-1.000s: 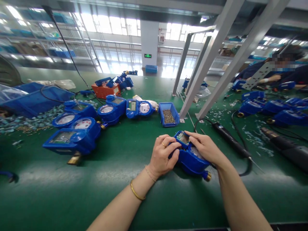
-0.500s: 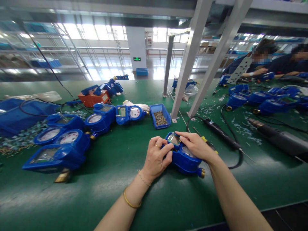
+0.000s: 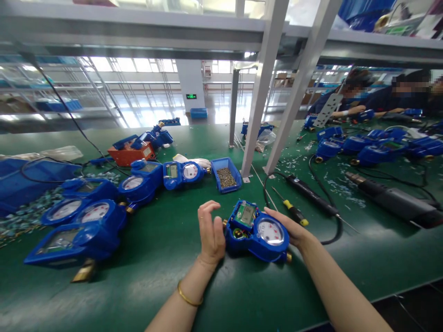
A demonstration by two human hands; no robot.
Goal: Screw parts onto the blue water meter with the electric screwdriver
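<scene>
A blue water meter (image 3: 258, 231) lies on the green table in front of me, its round dial and small green display facing up, a brass fitting at its right end. My right hand (image 3: 290, 227) cups the meter's right side from behind. Beside the meter's left end, my left hand (image 3: 210, 230) is lifted slightly with fingers spread, its palm edge touching or nearly touching the casing and nothing in it. A small blue tray of screws (image 3: 226, 174) stands just beyond the meter.
Several more blue meters (image 3: 93, 212) are piled at the left. A yellow-handled screwdriver (image 3: 290, 210) and a black electric screwdriver (image 3: 311, 192) with cable lie to the right. Grey frame posts (image 3: 254, 106) rise behind. Other people work at the far right, with more meters (image 3: 367, 147).
Both hands were closed over the meter's top; now the left hand has let go and opened, and the right has slid to the side, leaving the dial uncovered. My view has shifted.
</scene>
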